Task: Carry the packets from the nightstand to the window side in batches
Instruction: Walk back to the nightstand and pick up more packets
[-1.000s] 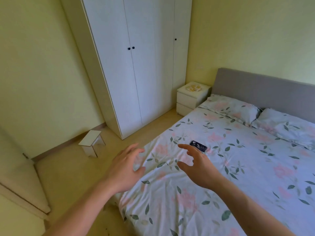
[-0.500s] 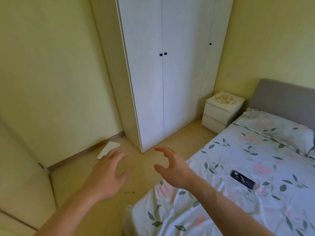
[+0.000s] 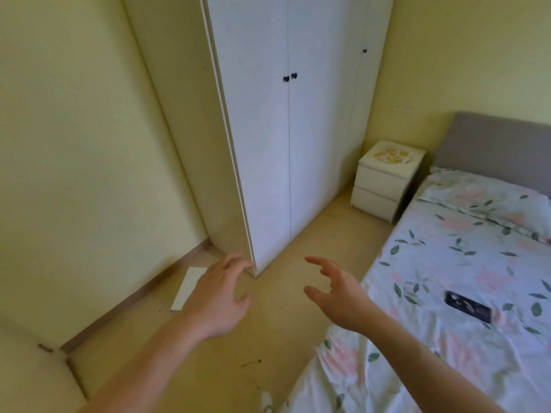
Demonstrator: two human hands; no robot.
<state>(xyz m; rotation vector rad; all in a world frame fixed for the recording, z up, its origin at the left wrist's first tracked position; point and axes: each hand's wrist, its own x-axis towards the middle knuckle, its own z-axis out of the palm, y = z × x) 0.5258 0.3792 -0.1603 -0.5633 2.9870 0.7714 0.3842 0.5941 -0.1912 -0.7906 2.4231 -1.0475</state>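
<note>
Several small yellow and white packets (image 3: 393,155) lie scattered on top of the white two-drawer nightstand (image 3: 384,186) in the far corner, between the wardrobe and the bed's headboard. My left hand (image 3: 219,296) and my right hand (image 3: 337,289) are held out in front of me over the floor, fingers spread and relaxed, holding nothing. Both hands are far from the nightstand.
A tall white wardrobe (image 3: 286,129) stands along the left of a floor passage. The bed (image 3: 465,278) with a floral sheet fills the right, with a dark phone (image 3: 467,306) lying on it. A small white stool (image 3: 189,287) stands by the left wall.
The view has swung left and moved forward along the bed's foot. The nightstand now appears nearer, and my hands hang over the floor instead of over the bed.
</note>
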